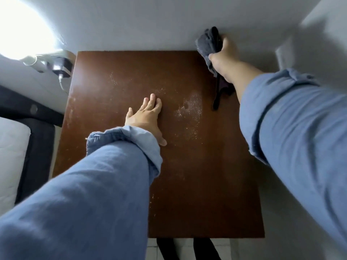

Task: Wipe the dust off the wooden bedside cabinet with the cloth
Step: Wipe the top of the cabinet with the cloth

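Note:
The wooden bedside cabinet (197,175) fills the middle of the view, its brown top seen from above. Pale dust (189,109) lies in patches near the centre and in specks toward the front. My left hand (148,119) rests flat on the top, fingers apart, just left of the largest dust patch. My right hand (224,51) is raised over the cabinet's back right corner, closed around a bunched dark grey cloth (208,44). A loose end of the cloth hangs down below the wrist toward the top.
A white wall (150,21) runs behind the cabinet. At the left, a socket with a dark plug (61,67) and white cable sits beside a bright lamp glow (20,29). A bed with white bedding (11,156) and dark frame is at the left edge.

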